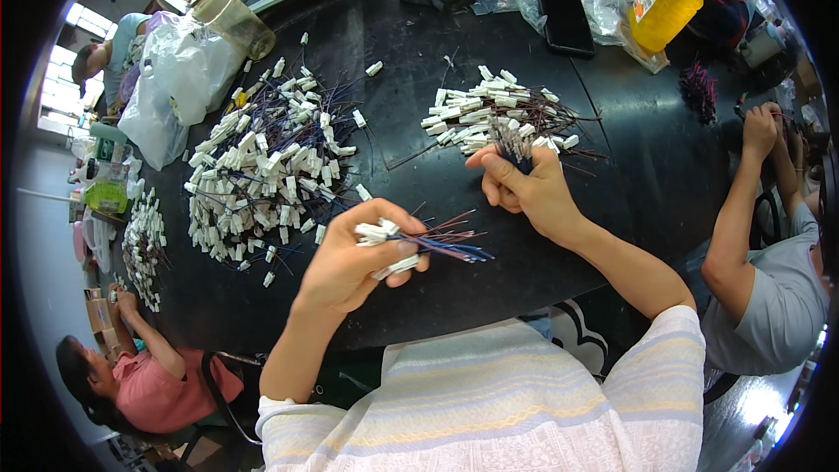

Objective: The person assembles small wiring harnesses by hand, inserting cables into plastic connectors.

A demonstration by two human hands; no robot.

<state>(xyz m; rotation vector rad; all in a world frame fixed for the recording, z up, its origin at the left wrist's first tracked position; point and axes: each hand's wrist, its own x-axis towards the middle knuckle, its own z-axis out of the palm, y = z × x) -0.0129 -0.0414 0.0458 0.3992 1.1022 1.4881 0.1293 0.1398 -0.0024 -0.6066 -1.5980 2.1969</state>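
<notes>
Wires with white plugs (450, 243) sit pinched in the left hand (345, 258), plugs left of the fingertips, loose ends right, long axis running crosswise. I observe that forearm rising steeply. Right hand (535, 188) grips a dark wire bunch (514, 147), tips projecting beyond its thumb; forearm slants leftward.

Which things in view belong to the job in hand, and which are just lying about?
Likely the job:
white-connector leads, held in the left grip
dark wire bundle, held in the right grip
large connector heap
smaller connector heap

Probably just lying about:
black phone
yellow-liquid bottle
white plastic bag
cylindrical container
</notes>
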